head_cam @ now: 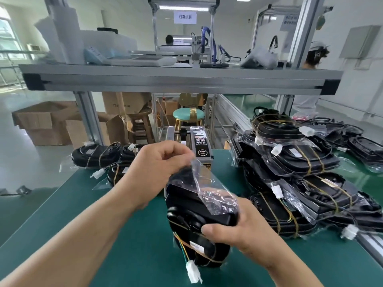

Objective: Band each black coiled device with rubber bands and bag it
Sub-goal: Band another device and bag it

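A black coiled device point(192, 222) stands on end on the green mat, wrapped with brown rubber bands, its white connector point(193, 273) hanging at the bottom. My right hand point(238, 226) grips its upper right side. A clear plastic bag point(209, 189) covers the top of the device. My left hand point(159, 164) pinches the bag's upper edge above the device.
A tall pile of banded, bagged devices point(300, 172) fills the right side of the mat. A few more devices point(103, 157) lie at the far left. A tape dispenser machine point(199, 146) stands just behind my hands. The green mat point(124, 255) shows bare in front.
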`<control>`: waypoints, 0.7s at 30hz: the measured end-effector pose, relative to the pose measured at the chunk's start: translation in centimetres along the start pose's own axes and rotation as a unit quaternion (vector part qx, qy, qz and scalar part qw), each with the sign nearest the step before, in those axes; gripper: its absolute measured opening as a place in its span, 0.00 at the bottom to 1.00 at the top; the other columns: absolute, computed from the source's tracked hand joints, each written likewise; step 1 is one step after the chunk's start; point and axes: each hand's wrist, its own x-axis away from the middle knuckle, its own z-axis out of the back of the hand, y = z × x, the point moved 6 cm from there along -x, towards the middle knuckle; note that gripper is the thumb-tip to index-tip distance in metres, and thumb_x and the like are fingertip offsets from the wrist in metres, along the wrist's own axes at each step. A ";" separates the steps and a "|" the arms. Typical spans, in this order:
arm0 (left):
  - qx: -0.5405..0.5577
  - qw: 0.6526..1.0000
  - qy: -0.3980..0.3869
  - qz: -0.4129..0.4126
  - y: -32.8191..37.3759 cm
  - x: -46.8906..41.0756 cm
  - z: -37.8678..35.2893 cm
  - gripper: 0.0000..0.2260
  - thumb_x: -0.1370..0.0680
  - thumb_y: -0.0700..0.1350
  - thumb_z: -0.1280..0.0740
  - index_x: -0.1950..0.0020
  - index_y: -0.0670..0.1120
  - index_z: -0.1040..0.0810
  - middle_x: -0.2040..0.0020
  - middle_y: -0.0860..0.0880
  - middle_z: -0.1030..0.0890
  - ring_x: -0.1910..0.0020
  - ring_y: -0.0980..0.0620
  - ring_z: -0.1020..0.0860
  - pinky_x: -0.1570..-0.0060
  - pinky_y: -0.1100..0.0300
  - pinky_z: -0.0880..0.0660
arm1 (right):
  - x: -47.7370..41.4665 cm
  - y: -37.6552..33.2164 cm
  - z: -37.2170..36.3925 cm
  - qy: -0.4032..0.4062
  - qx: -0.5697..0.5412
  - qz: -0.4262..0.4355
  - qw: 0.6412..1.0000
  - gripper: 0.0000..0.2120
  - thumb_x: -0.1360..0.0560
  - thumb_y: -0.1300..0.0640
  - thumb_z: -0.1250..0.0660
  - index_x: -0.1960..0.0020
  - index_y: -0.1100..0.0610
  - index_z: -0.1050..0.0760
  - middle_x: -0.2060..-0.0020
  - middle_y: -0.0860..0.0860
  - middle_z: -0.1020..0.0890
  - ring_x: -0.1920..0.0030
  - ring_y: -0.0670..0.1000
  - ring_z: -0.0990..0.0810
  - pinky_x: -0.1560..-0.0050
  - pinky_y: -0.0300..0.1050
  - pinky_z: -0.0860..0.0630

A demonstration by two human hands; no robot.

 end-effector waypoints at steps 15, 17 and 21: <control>0.118 0.991 0.065 0.006 1.2 -2.9 1.7 0.07 0.24 0.49 0.30 0.53 0.46 0.16 0.57 0.51 0.16 0.57 0.54 0.19 0.53 0.62 0.20 | 1.1 0.1 0.9 0.145 -0.013 0.009 0.989 0.27 0.40 0.47 0.23 0.41 0.36 0.22 0.51 0.45 0.14 0.51 0.48 0.14 0.52 0.44 0.18; 0.141 0.963 0.173 0.152 -4.6 -2.2 1.9 0.06 0.22 0.44 0.31 0.55 0.43 0.17 0.62 0.48 0.18 0.63 0.53 0.22 0.61 0.60 0.23 | 2.0 2.1 2.5 0.280 -0.099 -0.041 0.954 0.28 0.44 0.47 0.17 0.45 0.42 0.19 0.56 0.47 0.13 0.57 0.50 0.13 0.57 0.44 0.18; 0.198 0.888 0.192 0.367 -13.4 0.6 -2.6 0.04 0.23 0.41 0.30 0.58 0.43 0.18 0.67 0.49 0.20 0.74 0.57 0.27 0.74 0.65 0.31 | 3.2 3.0 3.3 0.408 -0.116 -0.066 0.903 0.20 0.37 0.52 0.20 0.47 0.48 0.19 0.61 0.41 0.14 0.62 0.40 0.16 0.54 0.41 0.23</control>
